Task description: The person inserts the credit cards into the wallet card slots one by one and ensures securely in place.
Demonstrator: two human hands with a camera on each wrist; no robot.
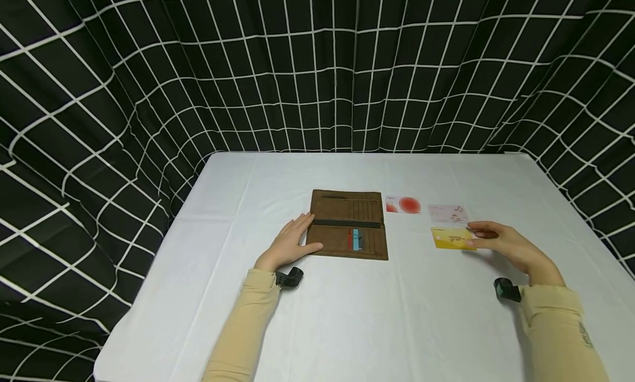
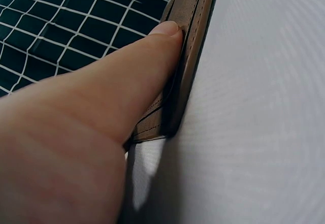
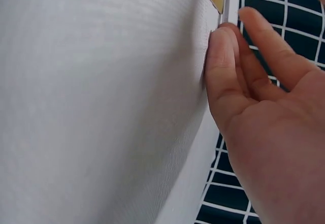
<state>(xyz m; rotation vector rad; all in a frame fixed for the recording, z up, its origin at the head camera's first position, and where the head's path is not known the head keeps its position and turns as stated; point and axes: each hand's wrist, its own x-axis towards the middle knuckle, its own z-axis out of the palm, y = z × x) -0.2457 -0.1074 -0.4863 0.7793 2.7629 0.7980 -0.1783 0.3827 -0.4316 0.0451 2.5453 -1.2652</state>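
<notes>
A brown wallet (image 1: pixel 333 238) lies unfolded in the head view, with a few coloured cards in its lower slots. My left hand (image 1: pixel 288 244) rests at the wallet's left side, fingers straight and spread. Its thumb (image 2: pixel 152 46) lies on the wallet's edge in the left wrist view. To the right, my right hand (image 1: pixel 511 245) reaches to the right end of a yellow card (image 1: pixel 446 238), thumb overlapping it and fingertips near its upper corner. The fingers are loosely bent; no clear grip on the card shows. A pale pink card (image 1: pixel 446 213) lies just beyond it.
A white card with a red circle (image 1: pixel 409 205) lies beside the wallet's upper right edge. Everything rests on a white cloth-covered table (image 1: pixel 347 316). Black curtains with a white grid (image 1: pixel 332 68) enclose the back and sides.
</notes>
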